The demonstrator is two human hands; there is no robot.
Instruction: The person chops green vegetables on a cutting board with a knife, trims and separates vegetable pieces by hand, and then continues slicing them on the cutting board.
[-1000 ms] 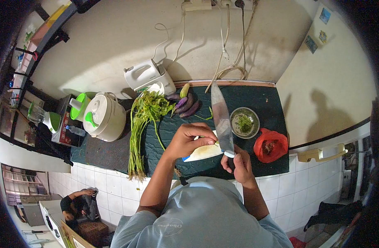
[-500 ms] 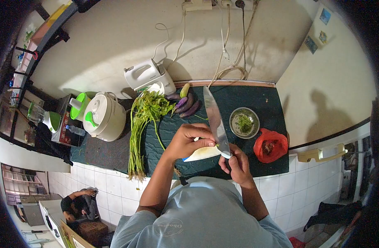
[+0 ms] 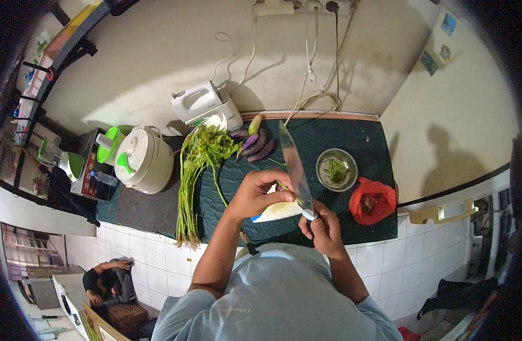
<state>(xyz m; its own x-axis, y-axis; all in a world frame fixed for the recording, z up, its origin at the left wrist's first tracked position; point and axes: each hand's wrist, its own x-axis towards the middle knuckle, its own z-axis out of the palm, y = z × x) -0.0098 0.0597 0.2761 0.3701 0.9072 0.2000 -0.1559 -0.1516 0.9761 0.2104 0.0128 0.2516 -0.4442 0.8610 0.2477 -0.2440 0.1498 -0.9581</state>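
Observation:
My right hand (image 3: 323, 227) is closed round the light-coloured handle of a large kitchen knife (image 3: 294, 162). Its broad blade points away from me, toward the wall. Thumb and fingers of my left hand (image 3: 260, 196) pinch a thin green stem (image 3: 284, 186), whose end lies against the blade near the handle. Beneath both hands, a white cutting board (image 3: 279, 212) is partly hidden. Beyond the knife on the right stands a metal bowl (image 3: 320, 161) with chopped greens (image 3: 336, 170) in it. A bunch of long-stemmed leafy greens (image 3: 194, 187) lies left of my left hand.
Several eggplants (image 3: 260, 145) lie behind the board, near a white hand mixer (image 3: 207, 105). A red plastic bag (image 3: 373, 196) sits at the right edge of the dark-covered counter (image 3: 352, 132). The rice cooker (image 3: 144, 159) stands left. Another person (image 3: 110, 284) sits low at the left.
The knife has shifted slightly left and its blade has turned a little. More of the green stem shows between my left fingers. My right hand has moved slightly left.

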